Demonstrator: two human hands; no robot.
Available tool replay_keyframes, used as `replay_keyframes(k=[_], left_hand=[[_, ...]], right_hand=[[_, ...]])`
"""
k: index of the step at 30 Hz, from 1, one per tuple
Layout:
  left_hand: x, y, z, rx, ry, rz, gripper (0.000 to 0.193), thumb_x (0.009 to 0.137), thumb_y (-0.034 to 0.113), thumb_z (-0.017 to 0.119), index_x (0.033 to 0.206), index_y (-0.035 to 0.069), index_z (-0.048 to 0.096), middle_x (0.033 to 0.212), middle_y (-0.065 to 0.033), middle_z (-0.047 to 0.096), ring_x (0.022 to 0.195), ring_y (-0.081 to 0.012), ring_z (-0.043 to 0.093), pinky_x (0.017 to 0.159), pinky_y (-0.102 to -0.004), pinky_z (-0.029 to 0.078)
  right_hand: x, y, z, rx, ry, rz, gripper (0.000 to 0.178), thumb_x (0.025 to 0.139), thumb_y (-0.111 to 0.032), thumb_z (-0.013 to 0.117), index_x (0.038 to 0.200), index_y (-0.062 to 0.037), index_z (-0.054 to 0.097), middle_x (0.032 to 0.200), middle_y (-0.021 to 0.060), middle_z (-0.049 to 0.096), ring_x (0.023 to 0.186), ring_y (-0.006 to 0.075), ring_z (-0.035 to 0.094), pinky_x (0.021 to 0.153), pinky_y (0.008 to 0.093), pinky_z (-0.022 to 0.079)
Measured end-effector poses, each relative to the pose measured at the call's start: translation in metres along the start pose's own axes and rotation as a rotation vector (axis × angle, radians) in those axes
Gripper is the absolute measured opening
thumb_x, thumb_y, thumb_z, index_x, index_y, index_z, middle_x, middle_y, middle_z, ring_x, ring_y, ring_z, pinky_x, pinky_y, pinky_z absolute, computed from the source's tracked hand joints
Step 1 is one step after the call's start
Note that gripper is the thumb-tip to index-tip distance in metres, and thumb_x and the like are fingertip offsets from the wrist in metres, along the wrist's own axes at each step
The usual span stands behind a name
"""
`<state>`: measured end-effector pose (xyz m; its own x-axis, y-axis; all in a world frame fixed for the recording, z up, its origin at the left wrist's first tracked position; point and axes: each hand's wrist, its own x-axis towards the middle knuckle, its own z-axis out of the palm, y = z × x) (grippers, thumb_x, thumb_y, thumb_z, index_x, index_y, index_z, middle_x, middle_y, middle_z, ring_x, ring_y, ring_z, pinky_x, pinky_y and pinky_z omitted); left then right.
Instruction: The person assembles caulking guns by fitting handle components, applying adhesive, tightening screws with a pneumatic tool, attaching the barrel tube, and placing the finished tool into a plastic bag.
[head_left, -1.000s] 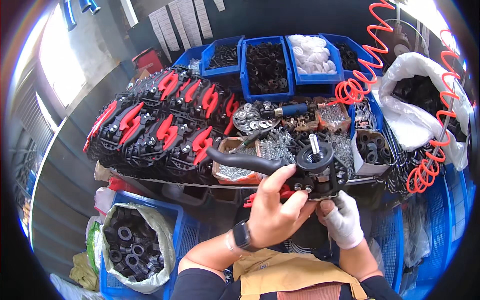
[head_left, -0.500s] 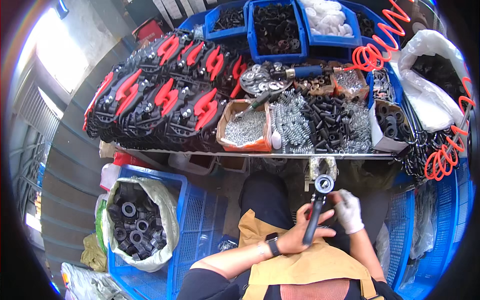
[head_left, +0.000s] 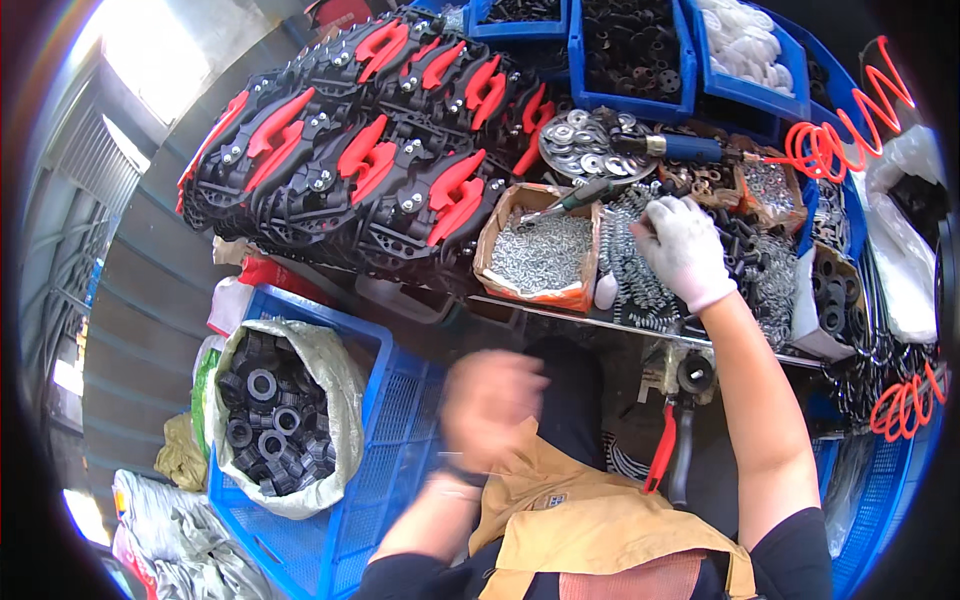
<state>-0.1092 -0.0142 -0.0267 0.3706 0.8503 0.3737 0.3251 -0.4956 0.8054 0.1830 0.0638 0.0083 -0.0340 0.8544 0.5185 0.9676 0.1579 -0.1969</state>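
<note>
Springs (head_left: 645,292), loose and silvery, heaped on the worktop (head_left: 600,318) directly beneath the fingers of the right hand (head_left: 685,252) and spilling from there toward the near edge. Small coils in a jumble, long axes pointing every which way, with no common line along which to set a pinch. Right hand in a pale glove, reaching in over the heap from the lower right, palm down, fingers bent, tips at the left side of the hand and right over the coils. Impossible to make out whether any coil is already pinched, with the tips partly hidden against the heap.

Left hand (head_left: 492,410) bare and smeared by blur, near the lap and well apart from the springs, below the worktop edge; much the farther of the two. Grasp or release not readable there.

Just beside the heap on the left, a small white bottle (head_left: 606,291), then a carton (head_left: 530,292) of little screws (head_left: 545,250). To the right, a pile of black tubes (head_left: 742,245). Below the near edge, left of the right forearm, a black ring (head_left: 695,374) at the holder (head_left: 656,368), with a red lever (head_left: 660,452) and a black lever (head_left: 683,455) running lengthwise toward the lap, apart from both hands.
</note>
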Motion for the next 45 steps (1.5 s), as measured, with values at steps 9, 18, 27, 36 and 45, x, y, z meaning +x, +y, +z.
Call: replay_keyframes(k=[9, 18, 27, 36, 45], left_hand=[[-0.125, -0.157, -0.247, 1.307, 0.487, -1.183, 0.05, 0.088, 0.04, 0.052, 0.132, 0.018, 0.045, 0.14, -0.0224, 0.033, 0.125, -0.0534, 0.03, 0.098, -0.0581, 0.034], [-0.1, -0.155, -0.248, 1.151, 0.194, -1.21, 0.044, 0.088, 0.045, 0.054, 0.127, 0.027, 0.05, 0.126, -0.0039, 0.056, 0.123, -0.0466, 0.034, 0.093, -0.0668, 0.028], [-0.114, -0.193, -0.29, 0.907, -0.036, -0.784, 0.026, 0.073, 0.004, 0.065, 0.097, 0.005, 0.055, 0.089, -0.0213, 0.063, 0.086, -0.0395, 0.059, 0.077, -0.0442, 0.046], [-0.12, -0.214, -0.282, 1.015, 0.085, -0.512, 0.04, 0.06, -0.012, 0.062, 0.097, 0.003, 0.056, 0.09, -0.0172, 0.057, 0.085, -0.0356, 0.055, 0.076, -0.0401, 0.046], [-0.123, -0.2, -0.292, 1.336, 0.213, -0.703, 0.035, 0.079, -0.006, 0.047, 0.111, 0.004, 0.057, 0.098, -0.022, 0.056, 0.089, -0.0383, 0.056, 0.08, -0.0422, 0.046]], right_hand=[[0.035, -0.014, 0.001, -0.116, -0.242, 0.225, 0.025, 0.073, -0.027, 0.066, 0.081, -0.0036, 0.062, 0.078, 0.0182, 0.065, 0.078, 0.0343, 0.064, 0.072, 0.0449, 0.05], [-0.114, -0.016, -0.056, 0.37, 0.282, 0.018, 0.046, 0.072, 0.008, 0.06, 0.116, -0.0057, 0.057, 0.078, 0.0109, 0.058, 0.062, 0.0265, 0.053, 0.058, 0.0351, 0.044], [-0.148, -0.019, -0.062, 0.227, 0.158, -0.121, 0.033, 0.066, -0.006, 0.073, 0.095, -0.0104, 0.059, 0.095, 0.0093, 0.063, 0.081, 0.0264, 0.06, 0.071, 0.037, 0.048], [-0.124, 0.126, -0.157, -0.827, -0.153, 0.716, 0.027, 0.081, -0.03, 0.058, 0.092, -0.0056, 0.066, 0.093, 0.0141, 0.063, 0.093, 0.0321, 0.058, 0.081, 0.0438, 0.047], [-0.121, 0.118, -0.166, -0.568, -0.257, 0.743, 0.035, 0.08, -0.038, 0.062, 0.092, -0.006, 0.068, 0.095, 0.0166, 0.066, 0.095, 0.0353, 0.058, 0.085, 0.0447, 0.045]])
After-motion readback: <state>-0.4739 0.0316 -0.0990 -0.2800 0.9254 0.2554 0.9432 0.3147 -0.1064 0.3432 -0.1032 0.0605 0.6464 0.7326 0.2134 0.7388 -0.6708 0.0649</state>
